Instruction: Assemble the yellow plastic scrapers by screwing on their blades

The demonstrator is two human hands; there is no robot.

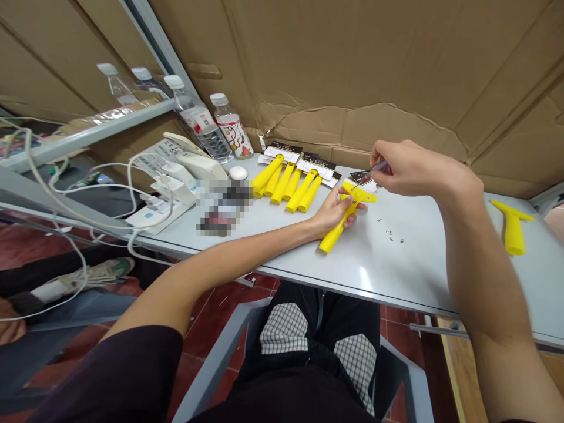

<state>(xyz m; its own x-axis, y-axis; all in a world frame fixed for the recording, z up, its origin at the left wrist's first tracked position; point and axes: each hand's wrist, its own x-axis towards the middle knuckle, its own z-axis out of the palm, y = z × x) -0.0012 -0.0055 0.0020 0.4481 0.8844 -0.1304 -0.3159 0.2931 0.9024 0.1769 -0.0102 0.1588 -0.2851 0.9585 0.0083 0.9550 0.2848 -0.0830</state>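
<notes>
Where the hands meet: above the bench (pixel 423 264), the left hand (pixel 330 211) steadies a yellow T-shaped piece (pixel 333 238) while the right hand (pixel 390 167) brings a slim tool (pixel 380 167) to its head.
Left hand: fingers and thumb clamped around the stem just below the crosspiece.
Right hand: fingers pinched together on the slim tool, its thin shaft slanting down to the yellow head.
T-shaped piece: raised near the middle of the bench, tilted, its stem end toward the front edge.
Small metal bits: a few (pixel 391 238) lie scattered on the bench to the right of the stem; too small to tell their exact form.
Yellow handles: 6 (pixel 282 183) lie side by side, left of the left hand, printed cards (pixel 316 169) just behind them.
Far right: a 2nd T-shaped piece (pixel 513 230), well apart from the rest.
Back left: 2 bottles (pixel 234 130) near the cardboard (pixel 352 70), with a white round object (pixel 238 173) closer in.
Left end: a white power strip (pixel 154 214) and white cables (pixel 130 188).
</notes>
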